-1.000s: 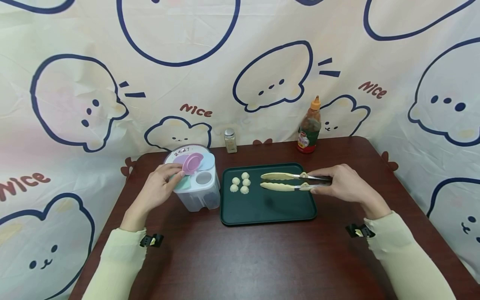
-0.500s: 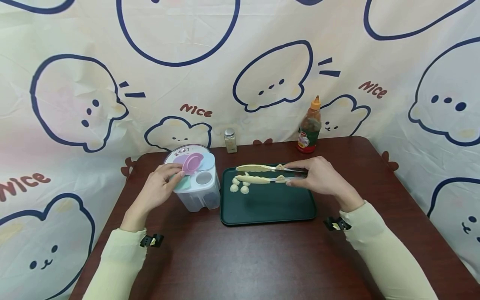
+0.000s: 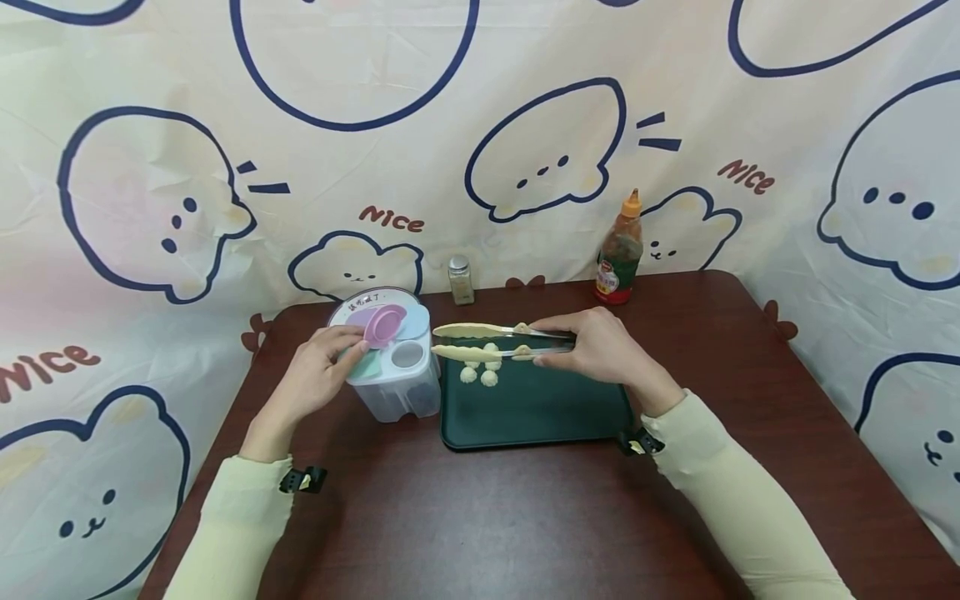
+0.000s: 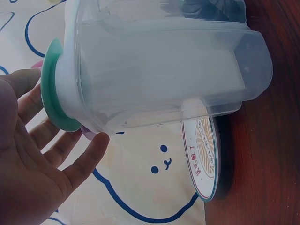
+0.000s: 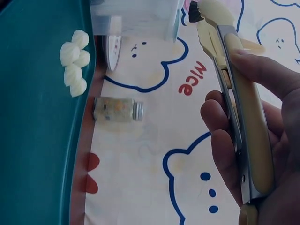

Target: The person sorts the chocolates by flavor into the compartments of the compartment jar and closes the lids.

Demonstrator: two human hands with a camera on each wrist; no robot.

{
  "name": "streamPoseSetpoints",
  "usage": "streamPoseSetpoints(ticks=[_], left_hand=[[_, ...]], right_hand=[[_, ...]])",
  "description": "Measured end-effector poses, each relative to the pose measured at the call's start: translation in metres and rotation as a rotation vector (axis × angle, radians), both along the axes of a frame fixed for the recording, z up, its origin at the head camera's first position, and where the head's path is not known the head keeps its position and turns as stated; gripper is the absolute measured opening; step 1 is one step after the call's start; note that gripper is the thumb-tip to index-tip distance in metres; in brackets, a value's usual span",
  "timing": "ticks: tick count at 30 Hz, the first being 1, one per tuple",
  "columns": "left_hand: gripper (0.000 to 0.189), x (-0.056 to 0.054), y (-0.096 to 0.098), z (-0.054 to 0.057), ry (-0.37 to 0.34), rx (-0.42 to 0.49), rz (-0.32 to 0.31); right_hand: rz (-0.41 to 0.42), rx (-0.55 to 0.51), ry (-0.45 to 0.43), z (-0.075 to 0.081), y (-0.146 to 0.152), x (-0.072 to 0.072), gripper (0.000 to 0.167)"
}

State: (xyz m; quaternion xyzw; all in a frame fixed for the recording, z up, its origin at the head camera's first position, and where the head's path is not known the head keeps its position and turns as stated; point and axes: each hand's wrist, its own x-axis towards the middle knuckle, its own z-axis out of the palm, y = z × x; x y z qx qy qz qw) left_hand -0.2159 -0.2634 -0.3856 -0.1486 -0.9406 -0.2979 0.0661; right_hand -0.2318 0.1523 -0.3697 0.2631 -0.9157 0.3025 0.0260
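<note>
My left hand (image 3: 315, 375) pinches the raised pink flip lid (image 3: 386, 326) of a clear plastic storage container (image 3: 396, 398) at its left. A round opening (image 3: 408, 356) shows in the container's white top. In the left wrist view, the fingers of my left hand (image 4: 42, 136) spread round a mint-green lid (image 4: 51, 89). My right hand (image 3: 592, 350) grips tongs (image 3: 480, 353) with pale yellow tips, their arms apart. The tips reach the container's right edge in the head view, over several small white ridged balls (image 5: 70, 54) on the dark green tray (image 3: 540, 417).
Behind the container stands a round printed plate (image 4: 201, 154). A small glass shaker with a metal cap (image 3: 461, 281) and a red sauce bottle with an orange nozzle (image 3: 619, 250) stand along the back of the brown table (image 3: 480, 525). A patterned cloth (image 3: 360, 183) hangs behind.
My right hand has carried the tongs leftward from the tray's right side, over the white balls to the container's edge. The left hand and the pink lid have stayed in place.
</note>
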Motion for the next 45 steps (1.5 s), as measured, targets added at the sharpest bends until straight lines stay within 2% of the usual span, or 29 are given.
streamPoseSetpoints(ticks=[16,24,30,45], left_hand=[[0.041,0.001,0.001,0.001,-0.01,0.002,0.01],[0.042,0.001,0.0,0.001,-0.026,0.002,0.008],[0.041,0.001,0.0,0.001,-0.019,0.001,0.006],[0.042,0.0,0.0,-0.001,-0.005,0.004,0.011]], right_hand=[[0.019,-0.012,0.044,-0.005,-0.041,-0.006,0.046],[0.016,0.024,0.049,-0.007,-0.053,-0.009,0.046],[0.007,0.056,0.028,-0.009,-0.055,-0.011,0.046],[-0.008,0.038,0.037,-0.005,-0.047,-0.011,0.049]])
